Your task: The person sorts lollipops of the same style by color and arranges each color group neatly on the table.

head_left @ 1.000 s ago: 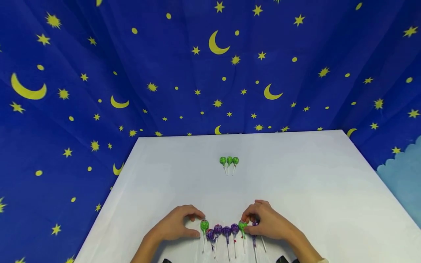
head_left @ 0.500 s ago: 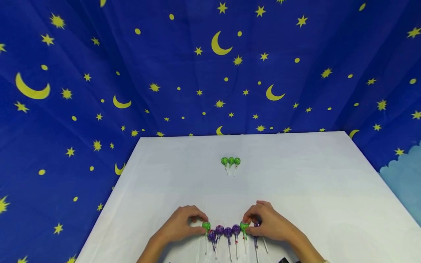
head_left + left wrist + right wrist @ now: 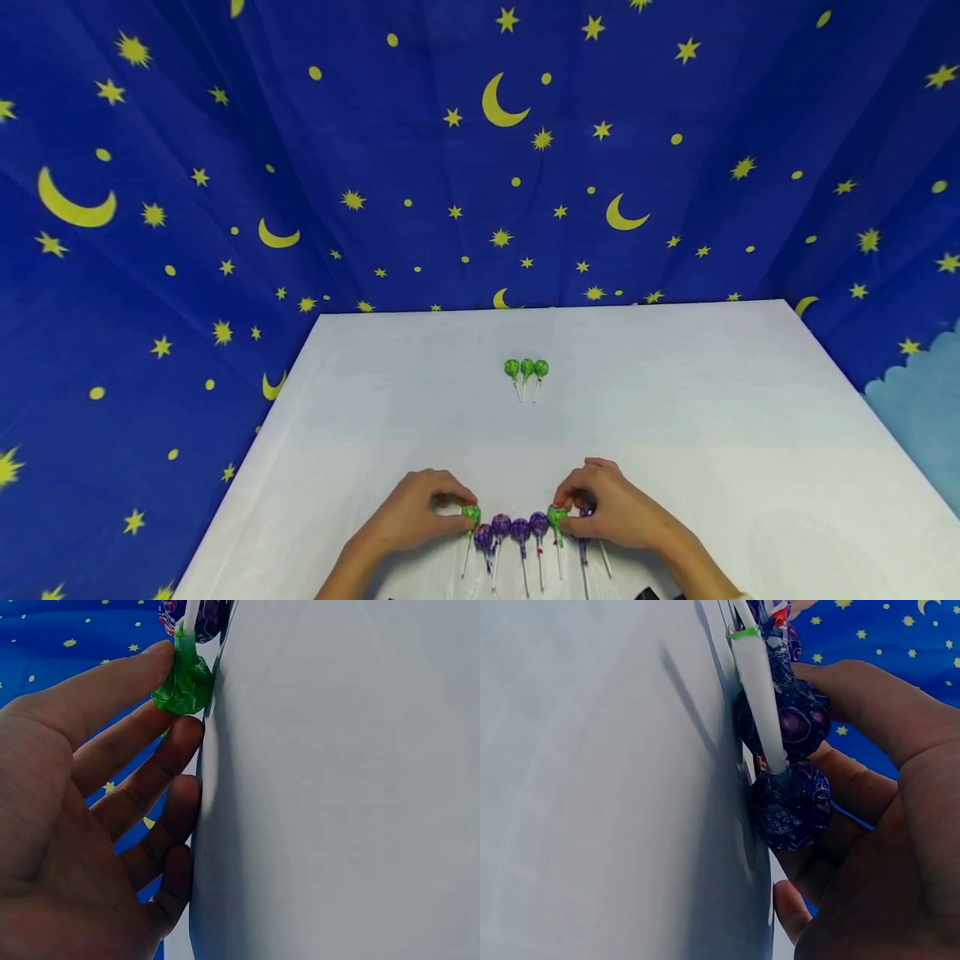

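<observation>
One green lollipop (image 3: 471, 512), left of the four purple lollipops (image 3: 521, 529) on the counter (image 3: 375, 400), is pinched between thumb and fingers of the left hand (image 3: 416, 510); a second green lollipop (image 3: 557, 516), right of them, is likewise pinched by the right hand (image 3: 615, 510). Light, even pressure seems advisable. Pale print on one wrapper (image 3: 786, 817) cannot be read.
</observation>
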The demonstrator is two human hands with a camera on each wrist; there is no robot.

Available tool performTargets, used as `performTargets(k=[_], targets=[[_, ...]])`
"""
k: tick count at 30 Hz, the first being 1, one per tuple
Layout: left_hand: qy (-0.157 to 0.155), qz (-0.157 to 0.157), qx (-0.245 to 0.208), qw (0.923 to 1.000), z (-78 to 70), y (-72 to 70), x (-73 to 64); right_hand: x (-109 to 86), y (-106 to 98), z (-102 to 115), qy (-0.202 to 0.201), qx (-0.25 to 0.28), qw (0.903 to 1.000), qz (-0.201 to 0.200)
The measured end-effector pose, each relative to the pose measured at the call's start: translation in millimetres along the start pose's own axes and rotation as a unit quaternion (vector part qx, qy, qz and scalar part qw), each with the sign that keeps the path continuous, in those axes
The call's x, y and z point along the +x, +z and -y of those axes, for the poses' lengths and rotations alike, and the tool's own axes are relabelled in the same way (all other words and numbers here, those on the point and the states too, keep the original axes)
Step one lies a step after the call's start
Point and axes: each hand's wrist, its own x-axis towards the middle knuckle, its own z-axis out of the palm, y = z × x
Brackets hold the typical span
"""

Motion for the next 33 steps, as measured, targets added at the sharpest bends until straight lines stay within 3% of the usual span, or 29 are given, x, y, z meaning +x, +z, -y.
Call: performTargets(k=[9,17,26,33], targets=[[-0.010,0.009,-0.013,0.9998,2.9,1.8,3.0,-0.7,-4,0,0.009,-0.002,0.9999,0.009],[-0.011,0.002,-0.014,0.9998,3.5,2.7,3.3,3.3,-9,-2,-0.014,0.006,0.9998,-0.015],[-0.032,0.003,-0.009,0.9994,5.2,-0.2,-2.3,11.4,-20,-5,0.029,0.028,0.9988,-0.026],[-0.044,-0.001,-0.024,0.9987,7.0,0.3,-4.1,21.5,-30,-14,0.066,0.039,0.9950,-0.064]])
